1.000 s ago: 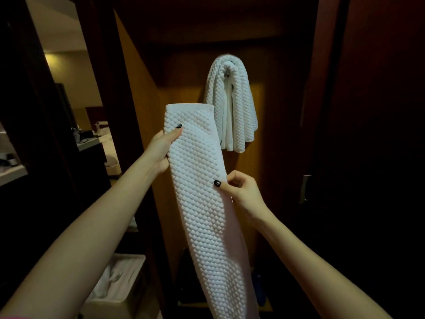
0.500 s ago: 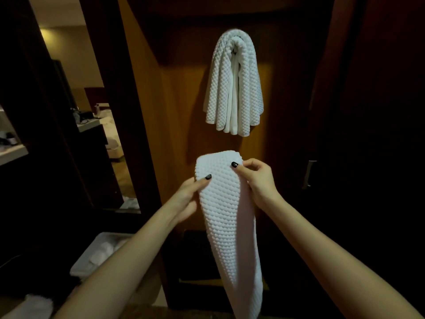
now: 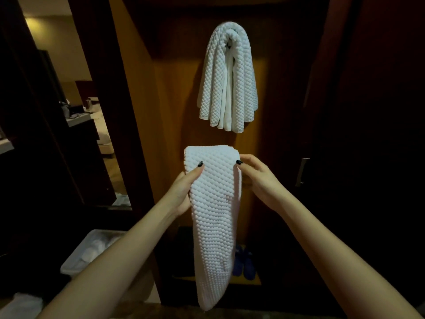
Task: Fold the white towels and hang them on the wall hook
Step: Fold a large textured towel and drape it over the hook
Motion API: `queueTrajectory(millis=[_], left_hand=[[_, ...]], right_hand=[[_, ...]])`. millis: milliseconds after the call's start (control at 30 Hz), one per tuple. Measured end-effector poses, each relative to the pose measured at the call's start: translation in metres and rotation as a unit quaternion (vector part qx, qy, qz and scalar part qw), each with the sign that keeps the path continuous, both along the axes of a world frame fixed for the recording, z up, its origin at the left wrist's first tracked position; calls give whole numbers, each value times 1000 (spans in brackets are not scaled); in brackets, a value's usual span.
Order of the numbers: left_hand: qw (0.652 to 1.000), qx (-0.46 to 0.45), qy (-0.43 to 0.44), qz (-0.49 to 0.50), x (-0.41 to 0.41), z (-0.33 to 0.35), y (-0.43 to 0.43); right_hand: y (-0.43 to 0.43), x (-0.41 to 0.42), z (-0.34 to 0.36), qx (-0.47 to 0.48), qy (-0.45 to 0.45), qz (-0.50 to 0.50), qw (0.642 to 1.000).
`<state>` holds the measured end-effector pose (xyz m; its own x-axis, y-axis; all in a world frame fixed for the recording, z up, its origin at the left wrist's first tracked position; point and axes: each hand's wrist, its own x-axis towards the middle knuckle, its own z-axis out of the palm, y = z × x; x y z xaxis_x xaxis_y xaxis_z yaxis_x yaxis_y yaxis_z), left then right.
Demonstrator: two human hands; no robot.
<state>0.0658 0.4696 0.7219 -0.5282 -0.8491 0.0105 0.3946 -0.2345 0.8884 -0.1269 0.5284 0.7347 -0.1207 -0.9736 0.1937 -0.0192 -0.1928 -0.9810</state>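
Note:
A long folded white towel [image 3: 215, 217] with a bumpy weave hangs down in front of me. My left hand [image 3: 184, 189] grips its left edge near the top, thumb on the front. My right hand [image 3: 257, 178] pinches the right edge at the same height. Above it, another white towel [image 3: 227, 81] is draped over the wall hook [image 3: 230, 43], which is almost fully hidden by the cloth, on the wooden wall panel.
A white bin [image 3: 92, 252] with white cloth inside stands at lower left. Blue slippers [image 3: 245, 263] lie on the floor behind the held towel. A dark door with a metal handle [image 3: 302, 171] is on the right. An opening at left leads into a room.
The held towel came down from beside the hung towel to below it. My right hand moved up its edge to the top, level with my left hand.

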Motion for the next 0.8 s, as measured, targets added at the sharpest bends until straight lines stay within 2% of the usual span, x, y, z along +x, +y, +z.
queueTrajectory(millis=[233,367,533,600,800], left_hand=[[998,-30,-44,33,-5,8,2],[997,-38,-37,57,-7,8,5],[998,-29,-29,57,-3,9,3],[998,-28,-24,56,-2,10,4],[998,-38,-15,42,3,9,7]], right_hand=[[11,4,-11,-14,-35,-40,999],[18,12,-15,-3,29,-50,998],[26,23,-26,-71,94,-199,973],[28,28,-27,-102,100,-192,971],[29,33,-25,-96,82,-180,976]])
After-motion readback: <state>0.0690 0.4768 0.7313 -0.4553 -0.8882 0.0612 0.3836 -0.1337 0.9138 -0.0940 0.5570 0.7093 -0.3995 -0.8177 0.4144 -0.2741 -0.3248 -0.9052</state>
